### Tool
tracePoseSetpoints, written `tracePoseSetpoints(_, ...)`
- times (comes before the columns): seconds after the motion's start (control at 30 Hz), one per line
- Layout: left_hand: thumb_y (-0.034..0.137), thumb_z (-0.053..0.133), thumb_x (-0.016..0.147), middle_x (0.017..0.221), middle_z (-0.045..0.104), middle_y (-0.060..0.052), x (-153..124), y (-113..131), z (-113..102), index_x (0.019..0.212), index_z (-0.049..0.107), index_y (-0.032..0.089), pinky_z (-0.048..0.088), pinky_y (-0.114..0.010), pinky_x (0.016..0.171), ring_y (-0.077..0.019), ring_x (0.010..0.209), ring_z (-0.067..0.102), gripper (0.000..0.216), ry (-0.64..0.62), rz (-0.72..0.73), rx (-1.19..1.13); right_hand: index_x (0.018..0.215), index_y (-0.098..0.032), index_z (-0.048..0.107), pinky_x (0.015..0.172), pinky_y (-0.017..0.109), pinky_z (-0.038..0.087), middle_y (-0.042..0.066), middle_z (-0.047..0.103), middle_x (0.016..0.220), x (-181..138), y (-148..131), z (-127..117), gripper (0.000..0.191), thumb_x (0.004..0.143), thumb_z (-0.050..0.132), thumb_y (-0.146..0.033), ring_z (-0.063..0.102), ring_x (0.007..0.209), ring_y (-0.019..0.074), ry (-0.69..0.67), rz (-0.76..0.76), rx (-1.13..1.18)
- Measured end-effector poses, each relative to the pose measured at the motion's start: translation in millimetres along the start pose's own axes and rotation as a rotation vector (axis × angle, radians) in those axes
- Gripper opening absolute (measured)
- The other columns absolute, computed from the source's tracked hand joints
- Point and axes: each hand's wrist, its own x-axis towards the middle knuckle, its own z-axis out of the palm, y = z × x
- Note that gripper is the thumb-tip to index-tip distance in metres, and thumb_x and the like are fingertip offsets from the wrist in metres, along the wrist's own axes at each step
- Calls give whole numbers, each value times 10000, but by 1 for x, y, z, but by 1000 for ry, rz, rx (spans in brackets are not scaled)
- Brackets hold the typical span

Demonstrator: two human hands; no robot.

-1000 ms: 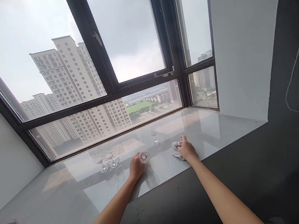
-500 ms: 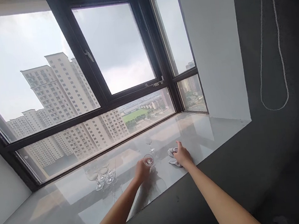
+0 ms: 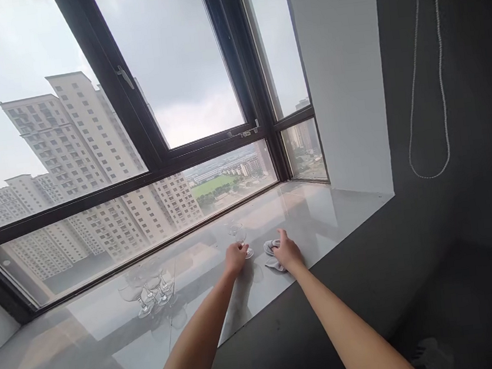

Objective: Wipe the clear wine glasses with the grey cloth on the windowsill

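Observation:
My left hand (image 3: 235, 259) is closed, with thumb and fingers pinched at the stem of a clear wine glass (image 3: 236, 232). The glass looks upright, and its foot shows just right of my fingertips, at the sill surface. Whether a second glass stands behind it I cannot tell. My right hand (image 3: 288, 255) is closed on a crumpled grey-white cloth (image 3: 275, 263) that lies on the shiny window sill (image 3: 315, 245), a short way right of the glass. Further left, several clear stemmed glasses (image 3: 145, 292) stand upright in a cluster.
The dark-framed window (image 3: 154, 159) runs along the back of the sill. Its front edge drops to a dark wall (image 3: 351, 291). A white side wall (image 3: 345, 78) bounds the right end, and a looped blind cord (image 3: 443, 97) hangs beyond it.
My left hand has moved away from me and turned the held glass from tilted toward me to upright. The right hand stays on the cloth. The whole view has shifted slightly.

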Motion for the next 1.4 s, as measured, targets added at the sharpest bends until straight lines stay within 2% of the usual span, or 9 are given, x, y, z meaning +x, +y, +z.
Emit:
tracePoseSetpoints(0.17,399,598,849,775,699,-38,-2,0,-4,852,698,164,359,-237,621,-155,723,619,256,28,-46,-18,1417,-204,381,738,277,450,114,688,1125,-1,-1,-4,589,856,549,-264,660,1004,233,-7,10,-8)
tracePoseSetpoints(0.33,404,679,803,815,704,-17,-33,-18,-28,1114,662,198,380,-238,643,-158,758,637,373,10,-38,49,1415,-187,392,737,308,456,142,683,1136,-2,-1,-6,591,860,558,-303,658,1012,269,-31,26,-11)
tracePoseSetpoints(0.5,361,627,845,812,704,-20,-74,-63,-81,988,681,210,359,-245,638,-163,784,632,215,107,-96,204,1409,-201,406,752,318,458,136,689,1141,0,4,-3,582,864,556,-341,660,1024,281,-32,43,-11)
tracePoseSetpoints(0.67,386,554,869,773,682,-31,-102,-116,-137,801,622,210,356,-251,614,-169,733,614,201,334,-326,164,1402,-198,424,743,333,466,150,685,1161,2,7,-2,592,855,558,-380,664,1006,294,-43,47,-21)
tracePoseSetpoints(0.8,413,552,844,812,689,-47,-116,-150,-163,841,573,219,382,-259,604,-189,730,632,195,449,-539,80,1400,-207,427,728,336,468,143,685,1163,1,7,-3,580,858,542,-378,663,1009,299,-55,60,-26)
tracePoseSetpoints(1.0,360,608,796,788,683,-54,-106,-171,-168,981,562,205,422,-261,589,-186,689,638,246,456,-672,-8,1397,-189,426,741,332,469,148,681,1177,2,7,-2,591,849,552,-369,663,1014,295,-38,57,-14)
tracePoseSetpoints(1.13,310,580,812,650,623,-11,-90,-175,-160,905,585,177,403,-248,524,-147,546,567,162,402,-691,-88,1405,-186,418,756,323,468,142,684,1175,4,10,1,603,850,557,-374,662,1024,284,-32,41,-8)
tracePoseSetpoints(1.27,304,513,866,548,543,17,-85,-174,-154,790,591,166,361,-247,479,-124,447,474,176,342,-657,-109,1402,-199,421,756,324,469,133,679,1194,5,11,2,600,847,566,-374,667,1010,277,-23,43,3)
tracePoseSetpoints(1.4,334,529,883,561,551,4,-91,-162,-146,703,605,165,361,-245,543,-137,529,526,258,288,-522,-67,1393,-197,425,749,317,468,131,687,1182,4,9,0,580,854,568,-356,670,1013,270,-22,41,7)
